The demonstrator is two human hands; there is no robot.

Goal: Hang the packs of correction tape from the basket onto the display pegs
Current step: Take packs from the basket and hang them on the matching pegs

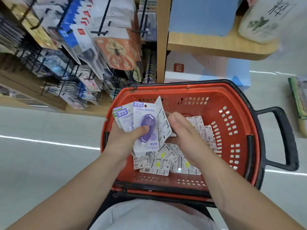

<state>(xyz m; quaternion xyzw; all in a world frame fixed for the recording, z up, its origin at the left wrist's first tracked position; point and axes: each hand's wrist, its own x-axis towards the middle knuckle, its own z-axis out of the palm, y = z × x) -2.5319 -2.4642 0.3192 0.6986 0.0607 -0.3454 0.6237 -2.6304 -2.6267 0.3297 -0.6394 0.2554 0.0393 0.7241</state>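
Note:
A red shopping basket (232, 100) sits in front of me with several correction tape packs (159, 165) lying face down inside. My left hand (126, 138) grips a fanned stack of packs above the basket's left side, its thumb pressed on the front pack (146, 113), which shows a purple tape dispenser. My right hand (184, 130) holds another pack (163, 120) edge-on right beside that stack, its printed back facing me. Black display pegs (99, 32) loaded with hanging stationery fill the rack at upper left.
The basket's black handle (282, 138) sticks out to the right. A wooden shelf post (162, 39) and shelf with boxes rise behind the basket. Lower pegs (89, 77) hold more packs. Grey floor lies to the left and right.

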